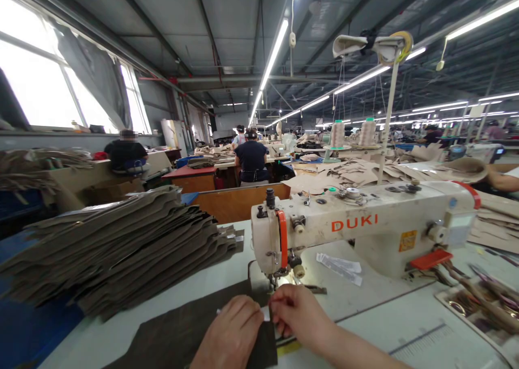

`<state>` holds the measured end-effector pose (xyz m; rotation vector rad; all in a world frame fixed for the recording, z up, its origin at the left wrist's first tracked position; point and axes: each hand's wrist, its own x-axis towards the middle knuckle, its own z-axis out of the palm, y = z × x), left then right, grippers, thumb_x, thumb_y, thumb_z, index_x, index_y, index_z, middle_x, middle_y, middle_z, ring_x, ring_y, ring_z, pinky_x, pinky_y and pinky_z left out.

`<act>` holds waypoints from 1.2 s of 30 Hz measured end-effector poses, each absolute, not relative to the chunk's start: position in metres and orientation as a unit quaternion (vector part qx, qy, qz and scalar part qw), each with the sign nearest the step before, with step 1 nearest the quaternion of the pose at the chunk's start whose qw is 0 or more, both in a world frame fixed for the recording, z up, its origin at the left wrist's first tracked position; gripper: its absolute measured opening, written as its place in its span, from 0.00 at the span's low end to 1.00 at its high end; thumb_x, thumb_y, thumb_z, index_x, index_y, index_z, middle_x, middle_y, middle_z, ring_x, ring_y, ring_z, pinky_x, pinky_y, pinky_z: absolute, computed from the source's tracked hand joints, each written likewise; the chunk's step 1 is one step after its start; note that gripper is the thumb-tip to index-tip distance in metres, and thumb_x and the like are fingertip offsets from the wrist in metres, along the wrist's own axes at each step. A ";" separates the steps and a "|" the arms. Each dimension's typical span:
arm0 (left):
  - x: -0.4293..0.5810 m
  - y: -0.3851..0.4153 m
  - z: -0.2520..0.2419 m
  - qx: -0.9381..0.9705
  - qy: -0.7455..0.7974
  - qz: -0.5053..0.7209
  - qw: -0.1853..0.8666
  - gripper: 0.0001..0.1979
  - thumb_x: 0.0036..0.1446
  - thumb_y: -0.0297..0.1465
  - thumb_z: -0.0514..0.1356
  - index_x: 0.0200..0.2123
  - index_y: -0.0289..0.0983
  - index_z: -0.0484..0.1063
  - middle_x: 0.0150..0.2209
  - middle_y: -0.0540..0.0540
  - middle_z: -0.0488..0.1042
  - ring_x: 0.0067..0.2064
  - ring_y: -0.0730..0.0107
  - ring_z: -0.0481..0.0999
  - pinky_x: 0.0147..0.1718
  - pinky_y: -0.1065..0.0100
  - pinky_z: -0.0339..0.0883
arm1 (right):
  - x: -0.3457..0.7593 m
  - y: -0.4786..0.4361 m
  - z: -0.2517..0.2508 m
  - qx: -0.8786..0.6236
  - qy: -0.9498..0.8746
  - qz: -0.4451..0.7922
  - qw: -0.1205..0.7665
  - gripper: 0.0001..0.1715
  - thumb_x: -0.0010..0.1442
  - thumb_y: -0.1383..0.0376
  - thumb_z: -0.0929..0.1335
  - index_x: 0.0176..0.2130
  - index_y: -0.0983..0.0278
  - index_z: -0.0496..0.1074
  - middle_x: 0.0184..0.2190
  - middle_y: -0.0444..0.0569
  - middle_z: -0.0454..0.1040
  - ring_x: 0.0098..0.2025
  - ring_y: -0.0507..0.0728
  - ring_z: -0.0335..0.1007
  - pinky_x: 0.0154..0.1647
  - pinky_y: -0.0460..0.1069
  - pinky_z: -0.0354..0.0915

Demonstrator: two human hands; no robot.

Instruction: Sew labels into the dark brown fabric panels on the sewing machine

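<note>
A dark brown fabric piece (178,334) lies flat on the white sewing table (405,326), its far edge under the needle of a white DUKI sewing machine (365,226). My left hand (231,334) rests on the fabric with fingers curled, pinching a small white label at its edge. My right hand (298,312) is just right of it, fingers pinched on the same white label (265,313) right in front of the presser foot (273,282).
A tall stack of cut brown fabric pieces (117,245) fills the table's left side. White paper strips (340,266) lie behind the machine head. A tray of scissors and tools (482,299) sits at right. Other workers (251,161) sit at benches beyond.
</note>
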<state>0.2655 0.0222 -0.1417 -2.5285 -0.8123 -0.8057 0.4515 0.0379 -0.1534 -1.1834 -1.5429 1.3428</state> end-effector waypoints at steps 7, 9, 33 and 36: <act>0.268 0.023 -0.146 -0.896 -0.325 -0.274 0.126 0.15 0.55 0.16 0.49 0.33 0.40 0.68 0.31 0.50 0.75 0.33 0.66 0.77 0.33 0.67 0.73 | 0.479 0.018 -0.172 -0.285 -0.907 0.062 0.305 0.04 0.59 0.66 0.71 0.37 0.64 0.76 0.39 0.49 0.77 0.41 0.57 0.71 0.44 0.47 0.66; 0.268 0.023 -0.144 -0.899 -0.323 -0.270 0.124 0.16 0.54 0.15 0.49 0.33 0.40 0.68 0.31 0.50 0.75 0.33 0.66 0.77 0.34 0.67 0.74 | 0.479 0.019 -0.183 -0.221 -0.937 -0.025 0.270 0.11 0.63 0.58 0.70 0.39 0.64 0.75 0.42 0.49 0.77 0.42 0.56 0.72 0.47 0.46 0.66; 0.267 0.028 -0.149 -0.900 -0.269 -0.274 0.203 0.21 0.50 0.16 0.48 0.43 0.40 0.68 0.37 0.52 0.79 0.39 0.70 0.79 0.41 0.74 0.73 | 0.471 0.022 -0.194 -0.198 -0.939 -0.101 0.263 0.12 0.70 0.61 0.64 0.38 0.63 0.72 0.39 0.46 0.78 0.41 0.53 0.72 0.46 0.44 0.67; 0.266 0.028 -0.149 -0.901 -0.271 -0.269 0.208 0.21 0.50 0.16 0.48 0.43 0.40 0.68 0.38 0.51 0.79 0.39 0.71 0.79 0.42 0.75 0.72 | 0.471 0.022 -0.196 -0.197 -0.940 -0.094 0.260 0.10 0.70 0.62 0.64 0.39 0.64 0.72 0.39 0.47 0.78 0.43 0.53 0.72 0.49 0.45 0.66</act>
